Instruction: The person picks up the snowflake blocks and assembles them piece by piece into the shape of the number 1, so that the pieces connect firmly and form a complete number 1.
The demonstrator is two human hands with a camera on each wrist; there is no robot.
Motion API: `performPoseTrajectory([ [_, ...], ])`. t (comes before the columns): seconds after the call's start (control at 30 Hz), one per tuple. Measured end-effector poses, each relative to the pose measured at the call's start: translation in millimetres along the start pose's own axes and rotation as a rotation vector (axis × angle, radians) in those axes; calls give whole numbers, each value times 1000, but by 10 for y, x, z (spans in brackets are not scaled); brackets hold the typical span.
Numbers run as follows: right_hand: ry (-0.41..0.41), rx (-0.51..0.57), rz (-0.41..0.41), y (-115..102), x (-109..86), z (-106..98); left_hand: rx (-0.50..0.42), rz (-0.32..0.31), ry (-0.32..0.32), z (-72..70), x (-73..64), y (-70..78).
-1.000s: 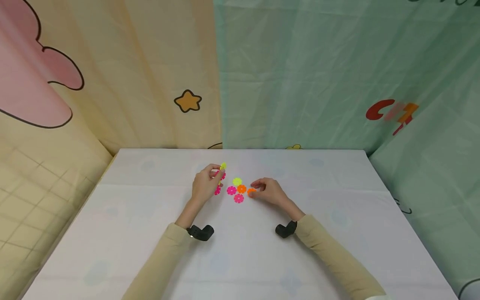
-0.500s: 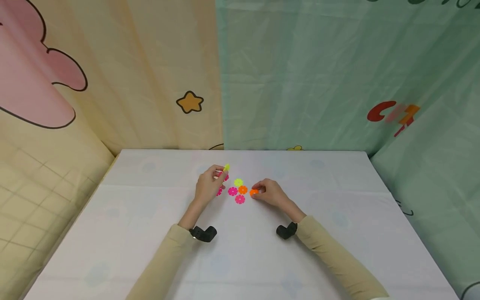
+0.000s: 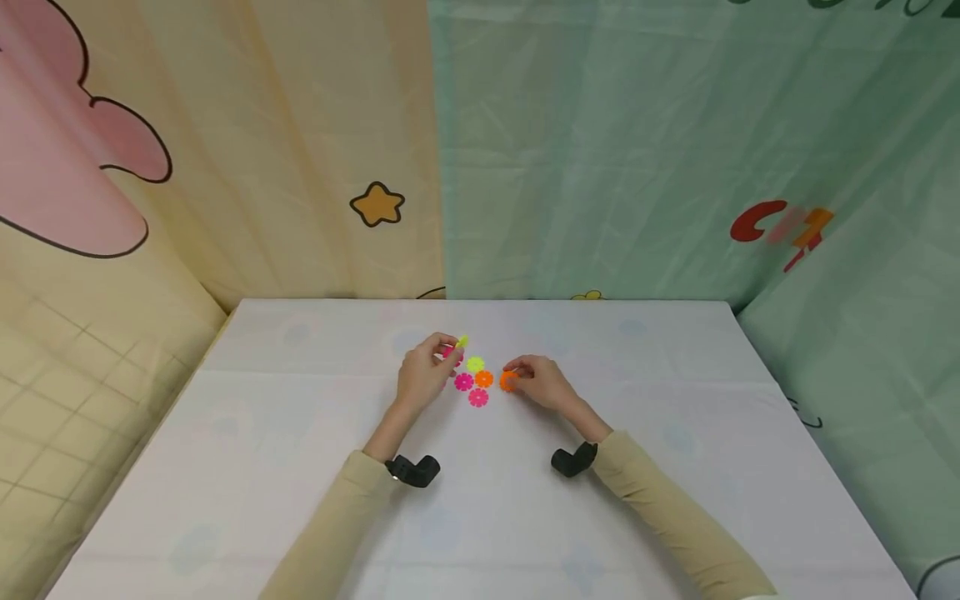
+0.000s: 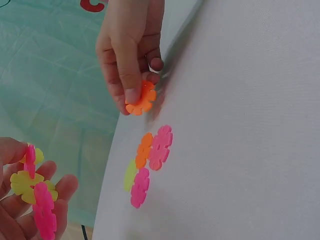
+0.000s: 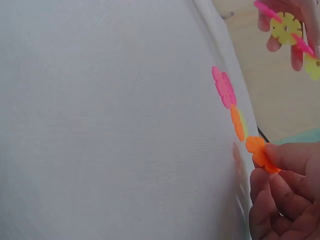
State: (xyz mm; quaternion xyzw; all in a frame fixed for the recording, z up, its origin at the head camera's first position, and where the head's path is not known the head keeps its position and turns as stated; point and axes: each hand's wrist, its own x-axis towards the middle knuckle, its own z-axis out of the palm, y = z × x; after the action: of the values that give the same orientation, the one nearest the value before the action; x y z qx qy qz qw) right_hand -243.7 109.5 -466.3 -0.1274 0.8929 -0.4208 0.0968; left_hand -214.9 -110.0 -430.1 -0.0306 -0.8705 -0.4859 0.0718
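My left hand (image 3: pixel 422 377) grips a short chain of interlocked notched flower discs, pink and yellow by turns. In the left wrist view a pink disc (image 4: pixel 44 212) of that chain juts out below a yellow disc (image 4: pixel 22 186). Between thumb and fingers, my right hand (image 3: pixel 545 385) pinches a single orange flower disc (image 5: pixel 261 154), held just right of the loose ones. On the table lie a yellow-green disc (image 3: pixel 476 364), an orange disc (image 3: pixel 483 379) and two pink discs, one at the left (image 3: pixel 463 382) and one nearer me (image 3: pixel 477 397).
A white cloth covers the table (image 3: pixel 480 517) under both forearms. Curtains, beige (image 3: pixel 315 125) at the left and green (image 3: pixel 585 150) at the right, hang behind its far edge. Each wrist wears a small black camera mount, such as the left one (image 3: pixel 414 472).
My left hand has shifted a little to the right with the chain, closer to the loose discs. The orange disc in my right hand has tilted more upright. The loose discs stay put.
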Motion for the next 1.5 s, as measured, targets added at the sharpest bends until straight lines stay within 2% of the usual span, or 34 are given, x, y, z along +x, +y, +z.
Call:
performPoseTrajectory([
  [0.17, 62, 46, -12, -33, 23, 0, 23, 8, 23, 23, 4, 10],
  [0.37, 61, 149, 23, -144, 30, 5, 37, 4, 25, 51, -20, 15],
  [0.5, 69, 178, 28, -209, 61, 0, 44, 24, 30, 74, -23, 19],
  [0.63, 101, 183, 7, -246, 114, -22, 44, 41, 33, 90, -11, 31],
  [0.77, 126, 205, -14, -272, 150, -36, 49, 32, 38, 98, -4, 37],
  [1.13, 247, 260, -76, -396, 123, -50, 24, 23, 17, 149, -9, 45],
  [1.5, 311, 321, -151, -489, 115, 1, -8, 34, -10, 217, -14, 70],
])
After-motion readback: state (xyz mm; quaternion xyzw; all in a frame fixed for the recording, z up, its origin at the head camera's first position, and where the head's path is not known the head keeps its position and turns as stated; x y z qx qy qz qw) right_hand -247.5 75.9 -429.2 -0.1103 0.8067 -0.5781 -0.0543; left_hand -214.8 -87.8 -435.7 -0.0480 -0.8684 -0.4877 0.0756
